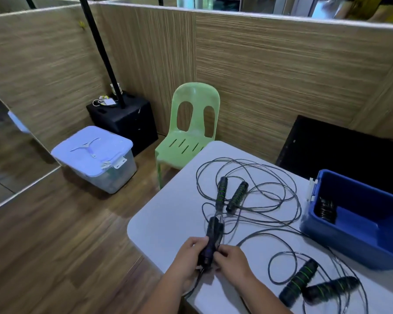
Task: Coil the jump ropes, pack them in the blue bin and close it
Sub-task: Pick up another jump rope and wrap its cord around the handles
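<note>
Both hands meet at the near left corner of the white table (pixel 168 223). My left hand (pixel 187 257) grips a pair of black jump-rope handles (pixel 211 236) held together, and my right hand (pixel 230 259) pinches them from the right. Thin dark cord (pixel 252 168) sprawls in loose loops over the table. Two black handles with green rings (pixel 230 196) lie in the middle of the loops. Another two such handles (pixel 313 284) lie at the near right. The open blue bin (pixel 340 241) stands at the right edge, with a dark coiled item (pixel 327 210) inside.
A green plastic chair (pixel 188 137) stands behind the table. On the wooden floor to the left are a clear storage box with a pale lid (pixel 93 155) and a black box (pixel 125 120). A black panel (pixel 336 150) leans on the wall behind the bin.
</note>
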### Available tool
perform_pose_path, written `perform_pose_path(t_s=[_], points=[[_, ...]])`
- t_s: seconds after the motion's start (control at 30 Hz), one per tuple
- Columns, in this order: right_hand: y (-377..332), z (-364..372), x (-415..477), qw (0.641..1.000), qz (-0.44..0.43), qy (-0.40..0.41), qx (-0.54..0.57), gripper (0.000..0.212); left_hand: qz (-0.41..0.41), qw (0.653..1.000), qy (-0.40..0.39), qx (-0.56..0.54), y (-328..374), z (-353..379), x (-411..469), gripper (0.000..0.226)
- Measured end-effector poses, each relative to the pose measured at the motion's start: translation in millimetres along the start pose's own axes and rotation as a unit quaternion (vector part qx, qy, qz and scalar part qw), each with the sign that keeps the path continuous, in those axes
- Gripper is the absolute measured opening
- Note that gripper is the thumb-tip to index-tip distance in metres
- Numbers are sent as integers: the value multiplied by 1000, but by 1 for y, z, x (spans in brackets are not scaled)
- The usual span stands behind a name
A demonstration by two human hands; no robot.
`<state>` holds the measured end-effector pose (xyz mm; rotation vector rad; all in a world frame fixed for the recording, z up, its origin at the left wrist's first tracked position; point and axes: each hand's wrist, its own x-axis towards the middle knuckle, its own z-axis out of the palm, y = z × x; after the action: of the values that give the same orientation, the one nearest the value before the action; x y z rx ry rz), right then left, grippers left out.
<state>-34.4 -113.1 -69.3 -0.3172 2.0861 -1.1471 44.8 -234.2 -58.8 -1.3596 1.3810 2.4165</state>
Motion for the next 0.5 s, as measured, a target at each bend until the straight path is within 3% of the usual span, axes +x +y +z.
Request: perform_pose_path(t_s=[0.17, 0.33, 0.43, 0.5], points=[[-1, -3, 0, 996, -31, 27, -73, 21, 45, 997, 29, 52, -2, 9, 1, 29], [1, -3, 0, 997, -35, 29, -69, 21, 87, 987, 25, 135, 0, 10, -9, 46], [7, -2, 1, 998, -27, 30, -56, 37, 87, 986, 26, 136, 0, 8, -15, 44], [8, -2, 3, 998, -13, 43, -50, 36, 98, 984, 50, 137, -2, 8, -17, 41]])
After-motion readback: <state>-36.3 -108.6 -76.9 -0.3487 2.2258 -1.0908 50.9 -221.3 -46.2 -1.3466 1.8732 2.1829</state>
